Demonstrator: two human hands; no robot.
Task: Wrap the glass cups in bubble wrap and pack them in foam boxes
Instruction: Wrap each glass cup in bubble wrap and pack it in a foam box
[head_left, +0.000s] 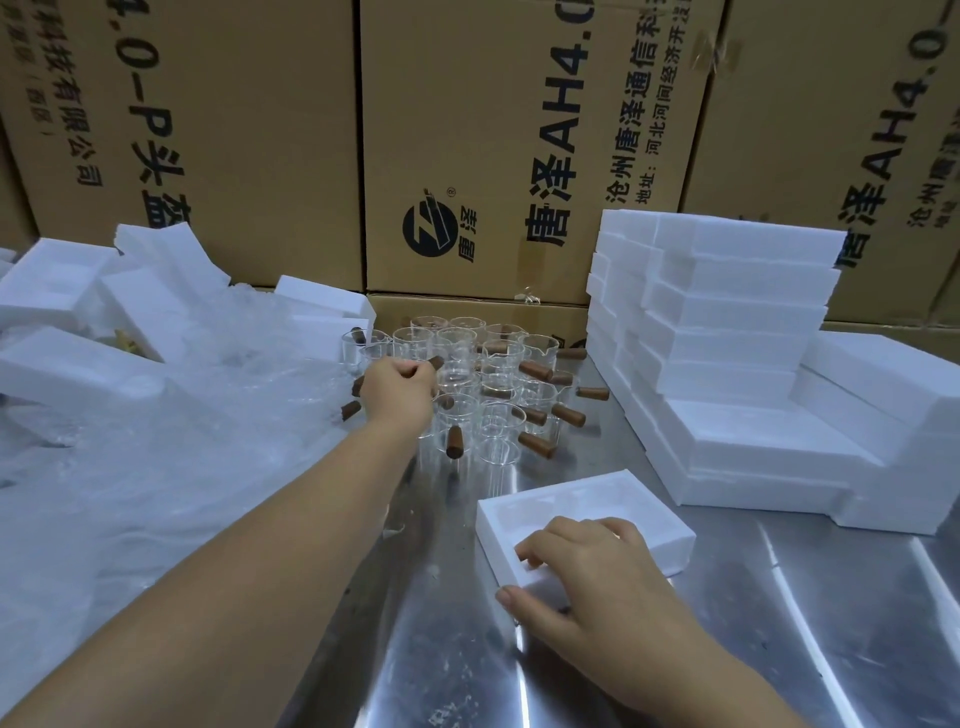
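Several clear glass cups (498, 415) with brown wooden handles stand clustered at the middle of the steel table. My left hand (397, 389) reaches into the cluster's left side and is closed on the wooden handle of one cup (435, 362). An open white foam box (644, 512) lies near the front, its moulded hollow facing up. My right hand (587, 577) rests on the box's near left corner, fingers inside the hollow and thumb on the outer wall. A heap of clear bubble wrap (156, 467) covers the table's left side.
Stacks of white foam boxes (727, 332) rise at the right, with lower ones (883, 415) beside them. Loose foam halves (78, 364) lie on the bubble wrap at the left. Brown cardboard cartons (467, 130) wall off the back. Bare steel tabletop (779, 649) shows at the front right.
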